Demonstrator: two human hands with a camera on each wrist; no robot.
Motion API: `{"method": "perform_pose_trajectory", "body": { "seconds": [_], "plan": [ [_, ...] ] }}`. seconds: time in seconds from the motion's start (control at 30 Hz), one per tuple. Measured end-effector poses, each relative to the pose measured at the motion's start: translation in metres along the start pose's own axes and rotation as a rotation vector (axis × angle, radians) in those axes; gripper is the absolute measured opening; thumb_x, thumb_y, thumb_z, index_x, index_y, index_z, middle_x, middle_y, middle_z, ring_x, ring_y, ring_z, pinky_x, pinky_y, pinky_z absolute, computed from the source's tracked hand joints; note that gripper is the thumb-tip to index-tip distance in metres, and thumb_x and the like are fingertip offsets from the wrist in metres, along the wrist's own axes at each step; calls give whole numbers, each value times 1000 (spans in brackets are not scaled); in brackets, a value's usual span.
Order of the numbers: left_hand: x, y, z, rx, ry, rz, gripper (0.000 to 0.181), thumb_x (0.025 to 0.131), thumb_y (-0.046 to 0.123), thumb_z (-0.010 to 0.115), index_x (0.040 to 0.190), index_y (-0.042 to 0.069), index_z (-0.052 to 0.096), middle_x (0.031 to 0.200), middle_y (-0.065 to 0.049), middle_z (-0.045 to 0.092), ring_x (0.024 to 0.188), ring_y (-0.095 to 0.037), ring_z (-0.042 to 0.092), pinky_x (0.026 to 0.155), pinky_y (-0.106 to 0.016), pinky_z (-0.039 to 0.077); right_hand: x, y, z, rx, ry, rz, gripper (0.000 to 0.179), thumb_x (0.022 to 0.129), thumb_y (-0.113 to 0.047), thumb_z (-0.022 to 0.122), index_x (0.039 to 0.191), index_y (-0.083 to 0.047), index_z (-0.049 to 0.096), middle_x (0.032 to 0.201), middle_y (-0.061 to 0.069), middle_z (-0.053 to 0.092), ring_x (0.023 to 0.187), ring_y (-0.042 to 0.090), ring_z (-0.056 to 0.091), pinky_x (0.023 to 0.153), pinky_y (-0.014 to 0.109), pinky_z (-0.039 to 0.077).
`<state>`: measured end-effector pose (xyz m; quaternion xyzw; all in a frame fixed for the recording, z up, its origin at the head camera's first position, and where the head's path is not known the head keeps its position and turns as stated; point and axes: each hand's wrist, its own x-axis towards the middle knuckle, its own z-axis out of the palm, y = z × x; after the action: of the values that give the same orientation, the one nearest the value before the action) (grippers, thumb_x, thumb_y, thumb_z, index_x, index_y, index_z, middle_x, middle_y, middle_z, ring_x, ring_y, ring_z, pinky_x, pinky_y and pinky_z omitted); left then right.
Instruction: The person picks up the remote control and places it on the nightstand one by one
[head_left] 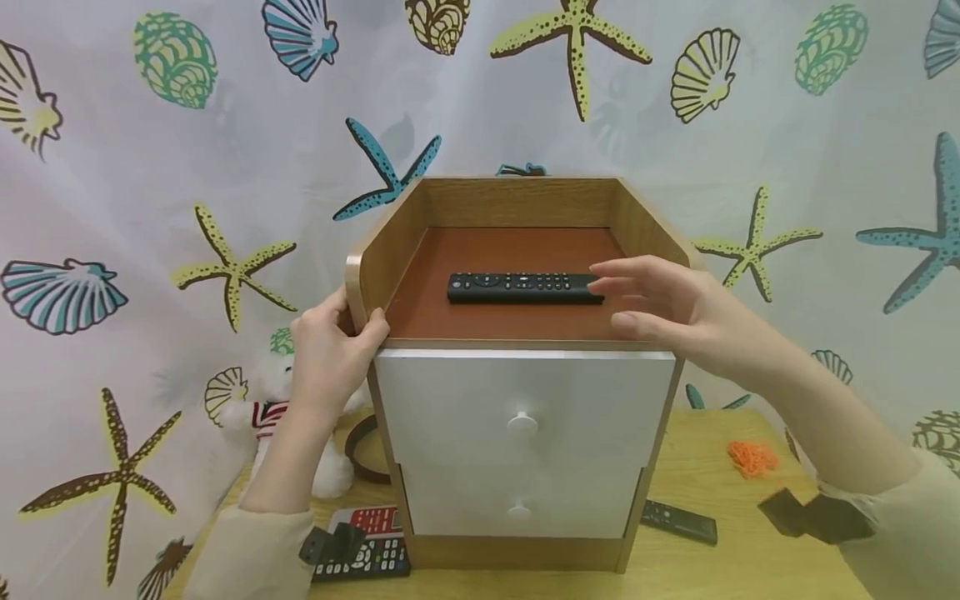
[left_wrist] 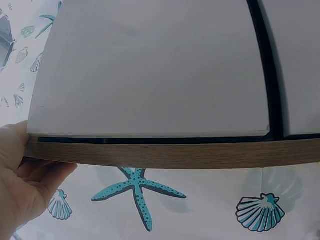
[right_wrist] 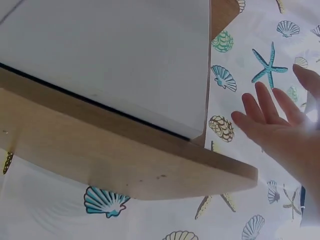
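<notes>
A small wooden cabinet [head_left: 517,550] with two white drawers [head_left: 465,400] stands in the middle of the head view. On its brown recessed top lies a black remote control [head_left: 510,289], buttons up. My left hand [head_left: 330,350] grips the cabinet's left side at the front upper corner, thumb on the front edge. In the left wrist view the fingers [left_wrist: 47,177] go behind that side panel. Over the right part of the top, my right hand [head_left: 660,308] hovers with fingers loosely spread, fingertips right at the remote's right end. Nothing is held in it in the right wrist view [right_wrist: 280,125].
Left of the cabinet on the wooden table [head_left: 697,575] are a white plush toy [head_left: 333,471], a dark ring-shaped band [head_left: 360,450], a red calculator [head_left: 375,520] and another remote [head_left: 375,560]. To the right lie a third remote [head_left: 678,521] and an orange stringy bundle [head_left: 752,458].
</notes>
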<state>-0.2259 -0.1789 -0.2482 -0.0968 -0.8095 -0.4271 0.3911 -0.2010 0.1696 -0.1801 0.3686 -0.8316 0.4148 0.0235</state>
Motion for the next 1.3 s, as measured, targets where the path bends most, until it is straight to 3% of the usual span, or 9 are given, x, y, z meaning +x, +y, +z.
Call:
{"method": "perform_pose_trajectory", "body": {
  "seconds": [0.1, 0.3, 0.5, 0.7, 0.8, 0.97, 1.03, 1.17, 1.3],
  "plan": [
    [-1, 0, 0, -2, -3, -7, 18, 83, 4, 59, 97, -3, 67, 87, -20, 71, 71, -27, 67, 55, -6, 44, -21, 9, 1, 8, 19, -42, 42, 96, -11, 51, 138, -16, 44, 134, 7, 54, 124, 16, 52, 93, 17, 46],
    [-2, 0, 0, -15, -11, -37, 20, 83, 5, 59, 100, -2, 67, 90, -19, 71, 73, -25, 66, 56, -6, 46, -63, 37, 2, 92, 137, -38, 40, 95, 1, 49, 134, -4, 47, 123, 0, 63, 113, 6, 59, 87, 15, 48],
    [-5, 1, 0, -24, -31, -63, 21, 84, 5, 59, 102, -1, 67, 92, -19, 71, 76, -26, 67, 58, -6, 46, -103, 74, 0, 39, 234, 92, 38, 95, 0, 49, 132, -6, 49, 118, -7, 65, 107, 2, 61, 85, 11, 46],
    [-2, 0, 0, -39, -23, -42, 21, 84, 4, 59, 102, -1, 67, 92, -19, 71, 75, -25, 67, 58, -7, 47, -130, 123, 8, -48, 321, 297, 37, 98, -18, 49, 135, -14, 48, 118, -15, 63, 104, -6, 58, 83, 7, 43],
    [-1, 1, -1, -35, -19, -39, 20, 83, 5, 60, 101, 0, 67, 91, -17, 72, 71, -16, 65, 57, -8, 47, -140, 152, 17, -15, 317, 368, 40, 99, -24, 48, 137, -15, 46, 117, -19, 62, 102, -9, 57, 81, 10, 44],
    [0, 1, -1, -26, -15, -46, 19, 83, 5, 60, 99, 1, 68, 90, -16, 72, 66, -1, 60, 56, -9, 48, -153, 194, 38, 114, 278, 382, 42, 99, -22, 47, 139, -10, 43, 116, -25, 60, 101, -7, 59, 81, 12, 46],
    [0, 1, 0, -29, -15, -47, 19, 83, 5, 60, 99, 1, 68, 90, -16, 72, 66, 0, 60, 57, -9, 48, -157, 208, 46, 130, 267, 372, 42, 99, -19, 48, 138, -6, 42, 116, -22, 61, 100, -6, 60, 82, 13, 47],
    [0, 1, 0, -43, -13, -45, 19, 83, 5, 60, 100, 1, 68, 90, -16, 72, 66, 2, 60, 58, -9, 48, -161, 229, 61, 10, 235, 449, 46, 97, -28, 51, 138, -8, 44, 119, -2, 63, 96, -11, 56, 80, 26, 52],
    [-1, 0, 0, -52, -5, -43, 20, 82, 5, 61, 101, 1, 69, 91, -16, 72, 66, 4, 59, 58, -9, 48, -161, 255, 82, -90, 232, 469, 47, 94, -27, 56, 135, -4, 46, 116, 15, 63, 92, -7, 58, 78, 36, 54]
  ]
}}
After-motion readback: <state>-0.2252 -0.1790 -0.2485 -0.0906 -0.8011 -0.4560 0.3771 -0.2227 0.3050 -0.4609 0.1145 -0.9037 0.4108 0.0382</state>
